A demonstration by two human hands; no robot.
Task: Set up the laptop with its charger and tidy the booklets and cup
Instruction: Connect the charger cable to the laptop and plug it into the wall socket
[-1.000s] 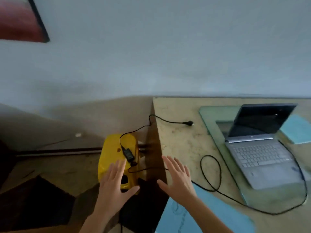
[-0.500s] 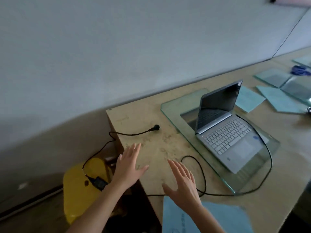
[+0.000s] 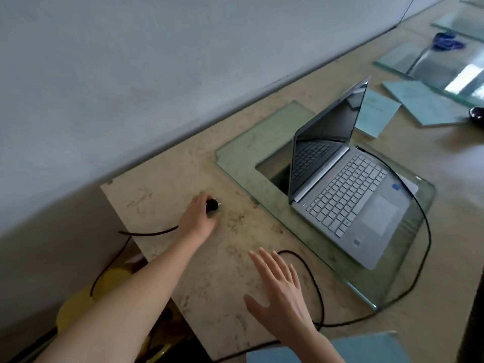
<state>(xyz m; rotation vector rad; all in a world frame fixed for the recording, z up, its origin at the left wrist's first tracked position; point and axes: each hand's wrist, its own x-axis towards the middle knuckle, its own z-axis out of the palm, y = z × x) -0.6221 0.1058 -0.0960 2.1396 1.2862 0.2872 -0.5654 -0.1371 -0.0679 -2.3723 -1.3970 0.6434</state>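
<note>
The left hand (image 3: pixel 197 219) curls its fingers over the black plug (image 3: pixel 213 204) on the table (image 3: pixel 167 179), the prongs poking out to the right and the cord (image 3: pixel 150 233) trailing off the table's left edge. The right hand (image 3: pixel 281 293) hovers flat, fingers straight and spread, holding nothing, just beside a loop of cable (image 3: pixel 321 297). The open laptop (image 3: pixel 351 208) sits on a glass sheet (image 3: pixel 248 142) to the right, with a blue booklet (image 3: pixel 377 113) behind it.
</note>
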